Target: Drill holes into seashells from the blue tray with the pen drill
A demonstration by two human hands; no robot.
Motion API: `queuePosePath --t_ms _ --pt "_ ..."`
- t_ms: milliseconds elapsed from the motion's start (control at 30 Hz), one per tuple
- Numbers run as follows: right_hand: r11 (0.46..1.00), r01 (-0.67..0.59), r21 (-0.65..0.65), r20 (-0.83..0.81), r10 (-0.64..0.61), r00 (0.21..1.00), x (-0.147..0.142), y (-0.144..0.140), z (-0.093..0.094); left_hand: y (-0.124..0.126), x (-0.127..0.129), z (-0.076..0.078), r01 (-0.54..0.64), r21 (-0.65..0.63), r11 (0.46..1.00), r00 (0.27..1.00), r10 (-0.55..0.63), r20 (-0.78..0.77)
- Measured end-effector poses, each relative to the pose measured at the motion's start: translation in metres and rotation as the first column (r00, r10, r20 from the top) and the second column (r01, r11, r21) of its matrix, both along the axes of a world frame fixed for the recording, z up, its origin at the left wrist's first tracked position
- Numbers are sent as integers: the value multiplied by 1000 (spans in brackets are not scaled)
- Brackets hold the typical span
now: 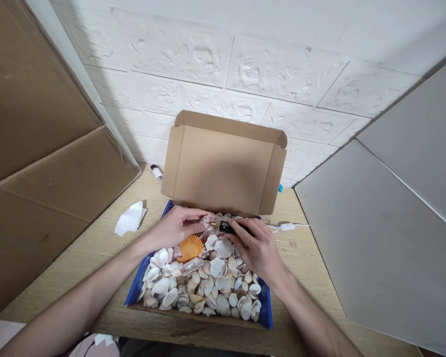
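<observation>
My left hand [184, 225] pinches a small clear, pinkish piece [205, 220] between thumb and fingers; its exact kind is too small to tell. In my right hand [256, 243] is a black pen-shaped tool [226, 227] with small light markings and a brass-coloured tip. That tip points left, close to the clear piece; whether they touch I cannot tell. Both hands are over the back part of a cardboard box with blue sides [134, 285], filled with white seashells [217, 267]. An orange scallop shell [191, 248] and a small clear bottle [192, 266] lie on top.
The box's brown lid [223, 168] stands raised against the white brick-patterned wall [215, 59]. A crumpled white tissue [130, 218] and a small black-capped bottle [156, 172] lie left. A white cable with an inline piece [287, 226] runs right. Cardboard [59, 193] and grey [386, 208] panels flank the table.
</observation>
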State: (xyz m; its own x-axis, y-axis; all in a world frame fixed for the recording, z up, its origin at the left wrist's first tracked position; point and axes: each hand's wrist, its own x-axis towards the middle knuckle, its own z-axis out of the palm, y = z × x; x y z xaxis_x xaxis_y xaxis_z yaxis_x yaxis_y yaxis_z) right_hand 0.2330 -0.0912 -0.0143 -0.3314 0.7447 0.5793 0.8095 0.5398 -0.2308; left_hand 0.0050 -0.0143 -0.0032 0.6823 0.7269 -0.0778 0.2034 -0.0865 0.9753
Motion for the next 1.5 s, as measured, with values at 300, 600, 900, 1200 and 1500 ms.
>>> queuePosePath --t_ms 300,600,900,1200,1500 --pt "998 -18 -65 -21 17 1000 -3 0 1 2 -2 -1 -4 20 1000 1000 5 -31" --pt "999 -19 -42 -20 18 1000 -3 0 2 2 -1 -1 -6 24 1000 999 6 -36" --pt "1000 -8 4 8 8 1000 -3 1 3 1 0 0 -4 6 1000 1000 4 -17" --pt "1000 -1 -17 13 1 1000 -2 1 0 1 -2 -1 -8 14 1000 1000 9 -24" --pt "998 -21 -67 18 22 1000 -4 0 3 1 -1 2 -3 10 1000 999 3 -43"
